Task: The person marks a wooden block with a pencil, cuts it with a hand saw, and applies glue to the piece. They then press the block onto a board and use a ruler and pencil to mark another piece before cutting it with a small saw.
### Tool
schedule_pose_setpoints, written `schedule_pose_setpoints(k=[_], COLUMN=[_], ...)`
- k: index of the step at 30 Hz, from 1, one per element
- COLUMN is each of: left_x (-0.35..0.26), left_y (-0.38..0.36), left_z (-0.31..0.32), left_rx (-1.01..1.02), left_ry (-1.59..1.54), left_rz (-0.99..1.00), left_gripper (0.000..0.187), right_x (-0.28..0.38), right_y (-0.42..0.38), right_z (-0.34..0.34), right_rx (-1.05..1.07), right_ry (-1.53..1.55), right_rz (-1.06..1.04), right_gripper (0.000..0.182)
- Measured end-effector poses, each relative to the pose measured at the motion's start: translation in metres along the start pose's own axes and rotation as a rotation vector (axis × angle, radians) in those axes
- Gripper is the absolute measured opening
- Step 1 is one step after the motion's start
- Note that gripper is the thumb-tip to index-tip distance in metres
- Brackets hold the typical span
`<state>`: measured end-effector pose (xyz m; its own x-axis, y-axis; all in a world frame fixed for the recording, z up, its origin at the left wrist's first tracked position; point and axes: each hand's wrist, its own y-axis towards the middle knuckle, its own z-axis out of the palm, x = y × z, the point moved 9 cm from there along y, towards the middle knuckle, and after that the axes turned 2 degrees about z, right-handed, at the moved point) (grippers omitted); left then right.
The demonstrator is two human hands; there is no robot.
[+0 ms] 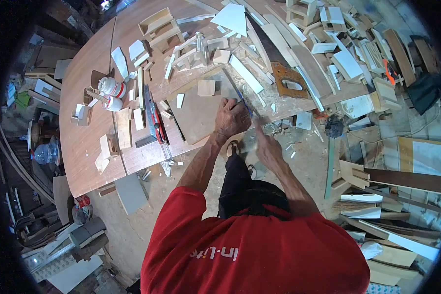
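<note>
My left hand [232,117] is closed, its curled fingers pressed down at the near right corner of a flat board [193,115] on the table. A thin blue edge [244,102] runs along that board's right side, close to the fingers. Just off the table edge, my right hand [270,149] is curled and partly smeared by motion. Whatever it holds is too blurred to make out. On the board lie a small wooden block [207,88] and a small white piece [180,101]. A handsaw [290,82] with a wooden handle lies to the right.
Left on the table [83,157] stand white glue jars [112,90] beside a red-and-black tool [157,123]. Wooden frames [196,55] and offcuts crowd the back. More scrap [348,63] is heaped at right. A green strip [330,169] and planks [406,181] lie lower right.
</note>
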<state>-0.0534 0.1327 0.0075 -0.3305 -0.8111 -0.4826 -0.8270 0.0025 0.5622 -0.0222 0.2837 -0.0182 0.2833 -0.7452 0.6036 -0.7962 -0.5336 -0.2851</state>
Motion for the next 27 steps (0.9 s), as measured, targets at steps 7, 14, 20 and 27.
schedule_pose_setpoints(k=[7,14,20,27], left_x=[-0.005,0.004,-0.002,-0.01], left_y=[0.001,-0.003,-0.002,0.002], left_z=[-0.007,0.003,-0.004,-0.006], left_rx=[-0.041,0.018,0.017,0.014], left_ry=[-0.031,0.003,-0.029,0.006], left_rz=[0.015,0.022,0.003,0.014], left_gripper=[0.03,0.032,0.031,0.032], right_x=[-0.007,0.002,0.005,0.021], right_y=[-0.021,0.013,-0.028,0.008], right_z=[0.006,0.007,-0.012,-0.018], right_rx=[-0.094,-0.074,0.012,-0.047], right_ry=[0.064,0.008,-0.025,-0.001], right_rz=[-0.119,-0.122,-0.012,-0.083], right_gripper=[0.085,0.087,0.086,0.084])
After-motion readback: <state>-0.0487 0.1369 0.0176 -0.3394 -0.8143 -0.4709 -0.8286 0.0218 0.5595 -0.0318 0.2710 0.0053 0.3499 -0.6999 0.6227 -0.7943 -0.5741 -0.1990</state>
